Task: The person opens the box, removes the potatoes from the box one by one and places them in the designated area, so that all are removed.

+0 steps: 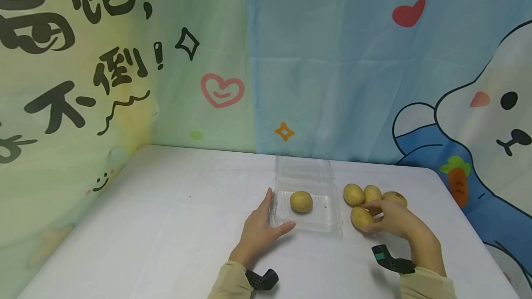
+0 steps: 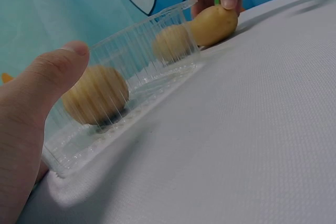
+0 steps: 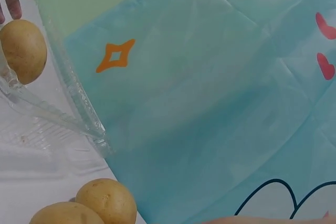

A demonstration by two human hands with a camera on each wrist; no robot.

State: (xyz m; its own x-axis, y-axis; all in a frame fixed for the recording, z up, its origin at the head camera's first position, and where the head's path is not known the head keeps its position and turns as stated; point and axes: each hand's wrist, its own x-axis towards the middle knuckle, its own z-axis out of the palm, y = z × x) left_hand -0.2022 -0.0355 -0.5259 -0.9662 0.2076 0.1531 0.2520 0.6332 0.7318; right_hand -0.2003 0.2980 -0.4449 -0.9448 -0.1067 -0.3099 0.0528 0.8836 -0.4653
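Note:
A clear plastic clamshell box (image 1: 328,218) lies with its hinged lid (image 1: 305,168) folded back, and one potato (image 1: 301,201) sits inside. My left hand (image 1: 263,227) rests at the box's near left corner, fingers straight along its left side and thumb stretched along the front. In the left wrist view the thumb (image 2: 58,72) lies beside the ribbed front wall. To the right of the box, my right hand (image 1: 388,218) pinches another potato (image 1: 361,218) between thumb and fingers, low over the table. In the right wrist view the right hand's grip is mostly hidden.
Just behind the held potato are three more potatoes: one on the left (image 1: 353,194), one in the middle (image 1: 372,193), and one on the right (image 1: 395,198) partly behind the right hand. The white table (image 1: 166,225) ends at a printed curtain (image 1: 324,82).

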